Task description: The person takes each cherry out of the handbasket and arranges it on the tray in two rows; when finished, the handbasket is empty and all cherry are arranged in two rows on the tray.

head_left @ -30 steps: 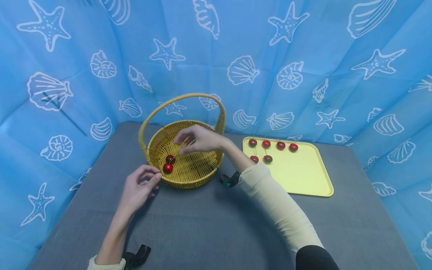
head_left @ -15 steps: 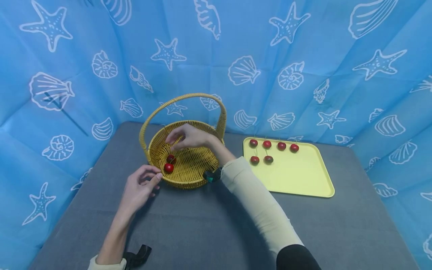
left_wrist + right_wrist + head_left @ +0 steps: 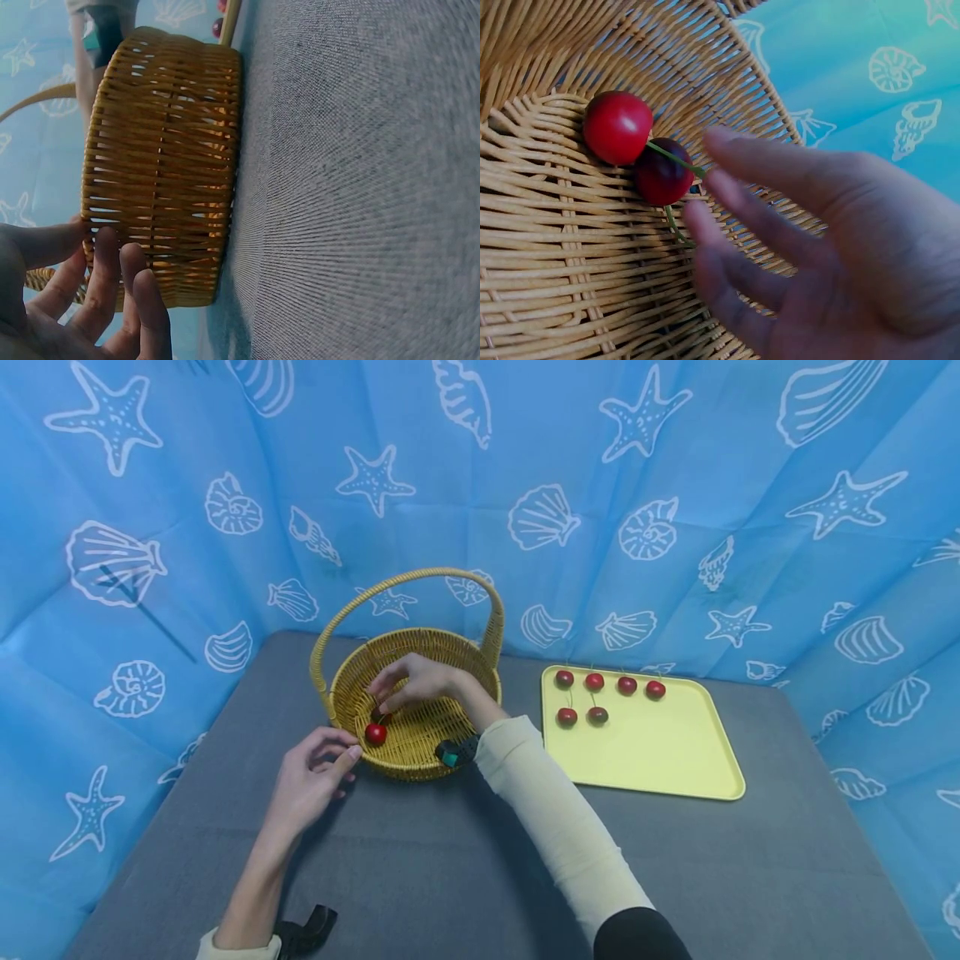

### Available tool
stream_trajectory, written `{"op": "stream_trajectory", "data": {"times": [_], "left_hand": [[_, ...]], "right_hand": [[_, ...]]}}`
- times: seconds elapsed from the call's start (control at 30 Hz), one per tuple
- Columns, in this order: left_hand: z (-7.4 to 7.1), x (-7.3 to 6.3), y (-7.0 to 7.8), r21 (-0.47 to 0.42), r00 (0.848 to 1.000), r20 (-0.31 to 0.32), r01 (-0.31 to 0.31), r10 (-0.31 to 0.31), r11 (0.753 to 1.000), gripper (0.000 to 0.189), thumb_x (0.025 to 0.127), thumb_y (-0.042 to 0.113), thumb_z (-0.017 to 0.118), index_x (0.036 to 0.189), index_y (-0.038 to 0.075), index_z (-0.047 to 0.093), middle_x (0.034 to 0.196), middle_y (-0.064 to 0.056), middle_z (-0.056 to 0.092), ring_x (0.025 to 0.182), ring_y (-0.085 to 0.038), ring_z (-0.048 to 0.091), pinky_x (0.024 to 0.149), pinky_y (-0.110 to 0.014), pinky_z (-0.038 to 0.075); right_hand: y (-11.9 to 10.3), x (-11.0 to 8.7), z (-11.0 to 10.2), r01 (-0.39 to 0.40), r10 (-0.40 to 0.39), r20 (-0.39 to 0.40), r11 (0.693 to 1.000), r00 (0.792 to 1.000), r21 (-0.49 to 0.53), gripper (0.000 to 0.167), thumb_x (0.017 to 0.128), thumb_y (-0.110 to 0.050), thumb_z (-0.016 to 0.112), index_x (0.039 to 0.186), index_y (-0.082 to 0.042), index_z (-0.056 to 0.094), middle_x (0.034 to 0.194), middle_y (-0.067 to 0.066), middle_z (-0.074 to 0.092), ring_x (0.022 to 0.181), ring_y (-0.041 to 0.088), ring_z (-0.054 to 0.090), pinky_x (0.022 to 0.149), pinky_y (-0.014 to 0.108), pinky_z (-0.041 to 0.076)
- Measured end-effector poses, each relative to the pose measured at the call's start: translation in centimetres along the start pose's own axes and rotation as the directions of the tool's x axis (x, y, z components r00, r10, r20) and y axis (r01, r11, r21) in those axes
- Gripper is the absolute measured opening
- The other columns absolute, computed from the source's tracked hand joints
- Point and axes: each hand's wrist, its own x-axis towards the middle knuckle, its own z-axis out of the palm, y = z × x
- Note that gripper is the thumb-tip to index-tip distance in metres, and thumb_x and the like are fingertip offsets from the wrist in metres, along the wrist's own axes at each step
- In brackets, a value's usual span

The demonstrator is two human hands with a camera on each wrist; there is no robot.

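Note:
A yellow wicker basket (image 3: 420,768) with a tall arched handle stands on the grey table. My left hand (image 3: 311,777) holds its near-left rim, the thumb on the edge and the other fingers along the outer wall (image 3: 161,165). Inside lie a bright red cherry (image 3: 617,127) and a darker cherry (image 3: 664,172), side by side. Over them, inside the basket, is my right hand (image 3: 420,681), its thumb and fingers apart. A green stem (image 3: 675,156) ends right at its fingertips. In the head view that hand partly covers the dark cherry.
To the right of the basket lies a pale yellow tray (image 3: 652,760) with several cherries in its back-left part. A blue curtain (image 3: 465,460) printed with shells and starfish rises behind the table. The basket handle (image 3: 408,578) arches over the right hand's working area.
My right hand has moved left, then down toward the two cherries in the basket. The left hand stays at the rim, and the tray has not moved.

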Motion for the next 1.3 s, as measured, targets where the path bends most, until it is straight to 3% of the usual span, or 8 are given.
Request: {"op": "stream_trajectory", "data": {"times": [0.1,0.27,0.47,0.67,0.83,1.03,1.2,1.3], "left_hand": [[0.0,0.0,-0.1,-0.002,1.0,-0.002,-0.009,0.009,1.0,0.028,0.107,0.028,0.071,0.128,0.009,0.066,0.116,-0.024,0.075,0.088,-0.025,0.076,0.068,-0.035,0.063],[0.1,-0.1,-0.1,-0.003,1.0,-0.009,-0.025,0.025,1.0,0.028,0.107,0.027,0.071,0.127,0.008,0.066,0.115,-0.026,0.075,0.087,-0.026,0.076,0.067,-0.034,0.063],[0.1,-0.1,0.0,-0.005,1.0,-0.013,-0.022,0.022,1.0,0.028,0.107,0.026,0.071,0.128,0.008,0.066,0.115,-0.025,0.075,0.087,-0.026,0.077,0.067,-0.034,0.063],[0.1,-0.1,0.0,0.0,1.0,-0.011,-0.006,0.006,1.0,0.029,0.107,0.028,0.071,0.128,0.009,0.066,0.116,-0.023,0.075,0.088,-0.025,0.076,0.068,-0.035,0.063],[0.0,-0.1,0.0,-0.009,1.0,-0.007,-0.008,0.008,1.0,0.029,0.107,0.03,0.072,0.128,0.01,0.066,0.115,-0.022,0.076,0.088,-0.025,0.076,0.069,-0.036,0.063],[0.0,-0.1,0.0,-0.012,1.0,-0.008,-0.01,0.01,1.0,0.028,0.106,0.029,0.072,0.127,0.01,0.067,0.114,-0.022,0.076,0.087,-0.025,0.077,0.069,-0.036,0.064],[0.0,-0.1,-0.1,-0.01,1.0,-0.01,-0.016,0.016,1.0,0.03,0.107,0.031,0.072,0.127,0.01,0.067,0.114,-0.022,0.076,0.087,-0.024,0.076,0.068,-0.034,0.063],[0.0,-0.1,-0.1,-0.011,1.0,-0.011,-0.018,0.018,1.0,0.032,0.106,0.032,0.072,0.127,0.009,0.067,0.113,-0.022,0.076,0.086,-0.023,0.076,0.067,-0.034,0.063]], "right_hand": [[0.4,0.1,0.1,-0.009,0.01,0.054,1.0,0.999,-0.022,0.043,0.101,-0.014,0.078,0.142,-0.009,0.068,0.145,0.009,0.07,0.136,0.024,0.064,0.109,0.035,0.059],[0.9,0.4,0.1,0.047,-0.037,0.139,0.996,0.99,-0.074,0.045,0.101,-0.009,0.076,0.144,-0.013,0.068,0.151,0.007,0.067,0.145,0.024,0.059,0.119,0.037,0.052],[0.4,0.1,0.2,0.034,-0.011,0.17,0.991,0.985,-0.133,0.043,0.099,-0.011,0.077,0.142,-0.017,0.071,0.15,0.002,0.068,0.143,0.021,0.059,0.123,0.04,0.048],[0.0,-0.3,0.1,-0.019,0.034,0.121,0.993,0.992,-0.12,0.036,0.098,-0.011,0.08,0.134,-0.015,0.076,0.14,0.002,0.072,0.131,0.018,0.063,0.114,0.034,0.052],[-0.1,-1.1,-0.8,0.013,-0.007,0.057,0.994,0.998,-0.107,0.036,0.101,-0.014,0.078,0.136,-0.01,0.074,0.138,0.005,0.073,0.124,0.02,0.068,0.101,0.03,0.06],[-0.2,-2.8,-2.0,0.038,-0.041,-0.03,0.994,0.999,-0.107,0.048,0.098,-0.017,0.08,0.144,-0.01,0.068,0.141,0.005,0.071,0.127,0.022,0.067,0.102,0.031,0.059],[-0.2,-4.6,-2.9,0.073,-0.076,-0.073,0.997,0.994,-0.035,0.046,0.099,-0.015,0.08,0.142,-0.008,0.069,0.138,0.009,0.072,0.12,0.03,0.074,0.096,0.036,0.064],[-0.1,-5.8,-3.5,0.108,-0.11,-0.094,0.994,0.99,-0.026,0.044,0.099,-0.014,0.08,0.142,-0.008,0.07,0.134,0.011,0.074,0.112,0.035,0.078,0.091,0.031,0.064]]}}
